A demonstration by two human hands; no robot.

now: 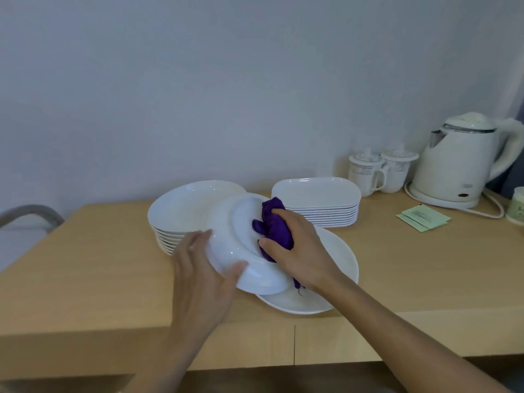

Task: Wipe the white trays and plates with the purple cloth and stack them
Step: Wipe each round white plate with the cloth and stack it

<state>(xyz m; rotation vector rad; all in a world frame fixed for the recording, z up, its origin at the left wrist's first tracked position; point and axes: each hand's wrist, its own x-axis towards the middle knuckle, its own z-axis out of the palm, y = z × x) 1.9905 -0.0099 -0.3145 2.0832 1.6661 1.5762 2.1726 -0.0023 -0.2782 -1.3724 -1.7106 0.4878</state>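
My left hand (202,268) grips a white plate (232,245) by its near rim and holds it tilted, its underside facing me. My right hand (297,248) clutches the bunched purple cloth (273,225) and presses it against that underside. Below them another white plate (340,262) lies flat on the wooden table (99,265). A stack of several round white plates (184,211) stands at the back left. Behind my right hand stands a stack of several white rectangular trays (317,199).
At the back right stand two lidded white mugs (377,173), a white electric kettle (465,163) with its cord, and a small cup (517,205) at the frame edge. Green sachets (422,221) lie near the kettle. A chair back (31,215) shows at far left.
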